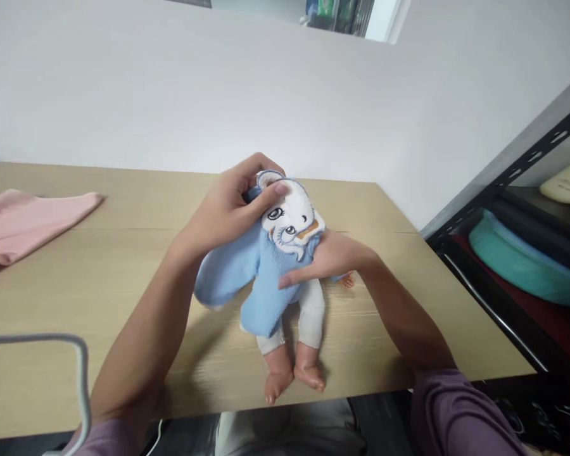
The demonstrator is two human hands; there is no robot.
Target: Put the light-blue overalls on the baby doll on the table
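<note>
A baby doll [294, 354] lies on its back on the wooden table [123, 266], bare feet toward me, in white leggings. A light blue fleece garment [261, 278] with a white elephant-face hood [292, 218] covers its upper body and head. My left hand [228, 206] grips the top of the hood, thumb pressed on the white face. My right hand [330, 256] holds the doll's side over the blue fabric, fingers curled round it. One small doll hand [346, 280] pokes out beside my right hand.
A pink garment [23, 221] lies at the table's left end. A white clothes hanger [76, 380] sits at the near left edge. A black metal shelf [517, 209] at the right holds a teal cushion [522, 263]. A white wall stands behind the table.
</note>
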